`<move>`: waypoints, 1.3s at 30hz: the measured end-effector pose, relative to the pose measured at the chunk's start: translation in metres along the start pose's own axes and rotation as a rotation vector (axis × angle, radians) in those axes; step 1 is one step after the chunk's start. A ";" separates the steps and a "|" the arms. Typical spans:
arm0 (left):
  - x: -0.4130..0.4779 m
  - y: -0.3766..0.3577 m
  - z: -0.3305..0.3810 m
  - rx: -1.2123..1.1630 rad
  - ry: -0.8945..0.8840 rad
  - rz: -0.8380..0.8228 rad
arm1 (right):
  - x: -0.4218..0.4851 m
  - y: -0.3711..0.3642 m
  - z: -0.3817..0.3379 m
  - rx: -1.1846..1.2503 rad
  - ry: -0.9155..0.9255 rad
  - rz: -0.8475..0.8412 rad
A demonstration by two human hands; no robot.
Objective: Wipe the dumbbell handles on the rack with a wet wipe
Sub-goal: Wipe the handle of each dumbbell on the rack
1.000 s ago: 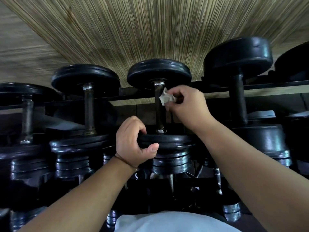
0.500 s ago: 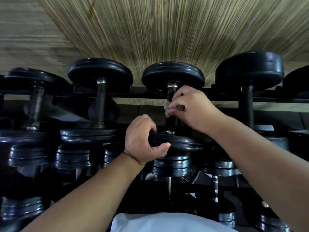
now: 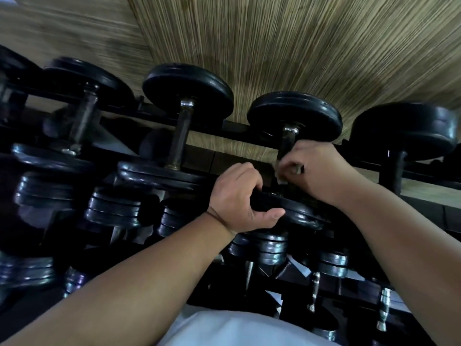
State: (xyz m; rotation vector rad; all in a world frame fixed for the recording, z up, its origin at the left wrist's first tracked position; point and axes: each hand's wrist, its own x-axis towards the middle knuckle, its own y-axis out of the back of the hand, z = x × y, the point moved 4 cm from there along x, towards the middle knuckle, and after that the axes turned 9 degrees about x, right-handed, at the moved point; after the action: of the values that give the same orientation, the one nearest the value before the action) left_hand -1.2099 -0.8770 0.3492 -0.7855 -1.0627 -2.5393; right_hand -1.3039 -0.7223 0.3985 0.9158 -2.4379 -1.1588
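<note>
A row of black dumbbells lies across the top tier of a dark rack [image 3: 239,132]. My right hand [image 3: 314,171] is closed around the lower part of one dumbbell's handle [image 3: 287,143], pressing a small pale wet wipe [image 3: 280,174] against it; only a scrap of the wipe shows under my fingers. My left hand [image 3: 239,198] grips the rim of that same dumbbell's near plate [image 3: 296,211]. The far plate [image 3: 294,116] rests on the rear rail.
Neighbouring dumbbells sit close on both sides: one to the left [image 3: 184,131], another further left [image 3: 84,116], and a thicker one to the right [image 3: 404,131]. Lower tiers hold several chrome-plated dumbbells [image 3: 272,248]. A striped woven floor [image 3: 274,46] lies beyond the rack.
My right hand has slid down the handle toward the near plate with the wipe. My head has turned, shifting the rack rightward and tilting it. The left hand keeps its grip.
</note>
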 end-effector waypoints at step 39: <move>0.008 0.014 0.016 0.000 0.046 -0.378 | -0.077 0.034 0.000 0.382 -0.419 0.394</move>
State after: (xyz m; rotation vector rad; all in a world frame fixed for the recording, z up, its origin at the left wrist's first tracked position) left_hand -1.2039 -0.8756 0.3708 -0.5656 -1.3018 -2.8477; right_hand -1.2604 -0.6559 0.4260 0.2551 -3.0620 -0.8190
